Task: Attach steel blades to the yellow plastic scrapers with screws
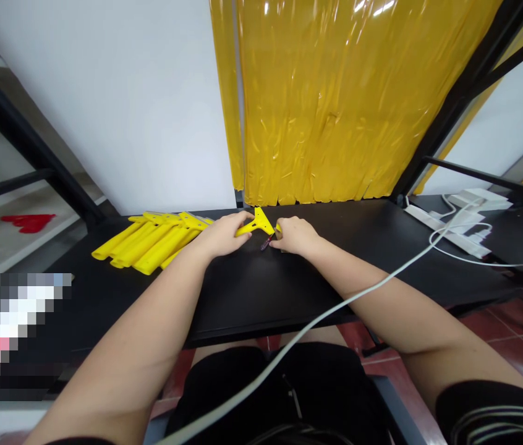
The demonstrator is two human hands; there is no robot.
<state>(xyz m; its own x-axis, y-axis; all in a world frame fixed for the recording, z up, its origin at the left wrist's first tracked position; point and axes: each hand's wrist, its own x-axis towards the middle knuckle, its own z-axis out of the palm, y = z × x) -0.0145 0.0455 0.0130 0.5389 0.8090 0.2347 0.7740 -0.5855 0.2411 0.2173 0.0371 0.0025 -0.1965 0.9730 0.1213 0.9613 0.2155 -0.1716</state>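
My left hand is closed around the handle of a yellow scraper, its wide triangular head pointing right and away from me. Just right of that head, my right hand has its fingers bent together. A bit of yellow shows at its fingertips, but what it grips is mostly hidden. Between the hands, a small screwdriver with a dark reddish handle lies slanted, its tip close to the scraper head. Several more yellow scrapers lie in a row left of my left hand, handles toward me.
Both hands work over a black table. A white cable crosses the view in front of my right forearm. White power strips lie at the right. Behind the table hang a yellow plastic curtain and a white panel, between black frame posts.
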